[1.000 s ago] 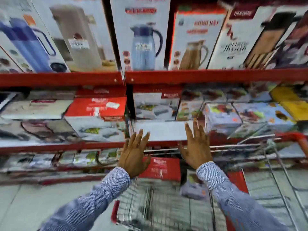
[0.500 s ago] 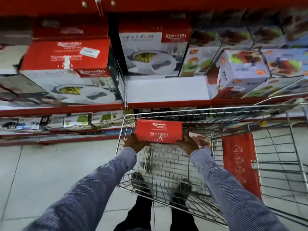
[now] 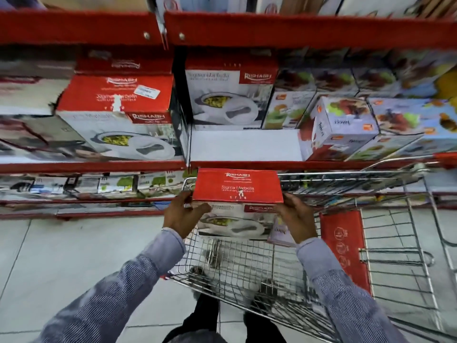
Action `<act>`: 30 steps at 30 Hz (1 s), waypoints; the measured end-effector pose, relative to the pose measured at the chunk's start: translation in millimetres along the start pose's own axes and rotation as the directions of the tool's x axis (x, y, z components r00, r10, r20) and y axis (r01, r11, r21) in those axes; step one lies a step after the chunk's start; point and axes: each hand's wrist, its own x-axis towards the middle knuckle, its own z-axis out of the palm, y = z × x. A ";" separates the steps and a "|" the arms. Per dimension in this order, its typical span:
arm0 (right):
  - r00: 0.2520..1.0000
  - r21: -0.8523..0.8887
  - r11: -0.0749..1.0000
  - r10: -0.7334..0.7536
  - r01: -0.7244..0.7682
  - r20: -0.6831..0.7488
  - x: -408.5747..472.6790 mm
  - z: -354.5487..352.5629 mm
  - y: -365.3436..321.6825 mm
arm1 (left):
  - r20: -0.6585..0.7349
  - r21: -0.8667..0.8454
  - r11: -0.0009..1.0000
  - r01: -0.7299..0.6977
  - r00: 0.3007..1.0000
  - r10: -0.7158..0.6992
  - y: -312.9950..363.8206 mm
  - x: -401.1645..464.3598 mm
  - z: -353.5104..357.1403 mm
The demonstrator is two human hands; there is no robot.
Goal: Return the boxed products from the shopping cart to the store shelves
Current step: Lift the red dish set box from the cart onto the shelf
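A red-topped box (image 3: 237, 185) with a picture of white dishes on its side is held above the wire shopping cart (image 3: 400, 268). My left hand (image 3: 183, 215) grips its left end and my right hand (image 3: 295, 217) grips its right end. Just above and beyond it, the middle shelf (image 3: 242, 146) has a bare white gap between a matching box (image 3: 230, 95) at the back and a juicer box (image 3: 341, 127) on the right. A small juicer box (image 3: 280, 231) lies in the cart under my right hand.
More matching red-topped boxes (image 3: 116, 112) stand on the shelf's left bay. A red shelf beam (image 3: 272, 30) runs overhead and a lower shelf (image 3: 86, 186) holds small boxes. The cart's red flap (image 3: 343, 248) is on the right. My feet show through the cart's mesh.
My hands dropped from the shelf into the cart, took hold of the red-topped box, and have lifted it up toward the shelf edge. The view has tilted down.
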 end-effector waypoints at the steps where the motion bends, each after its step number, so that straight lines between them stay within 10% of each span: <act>1: 0.999 0.018 0.999 -0.036 0.036 -0.002 -5.9 -4.1 -13.9 | -0.034 -0.004 0.999 -0.046 0.998 0.045 9.5 -8.1 -8.6; 10: 0.933 0.023 0.943 -0.324 0.332 -0.155 -31.8 -28.1 -138.4 | -0.248 -0.107 0.920 -0.377 0.906 0.343 108.8 -66.2 -70.9; 30: 0.952 -0.012 0.959 -0.281 0.282 -0.119 42.6 -0.8 -172.5 | -0.374 -0.062 0.933 -0.354 0.875 0.307 153.2 -8.4 -74.0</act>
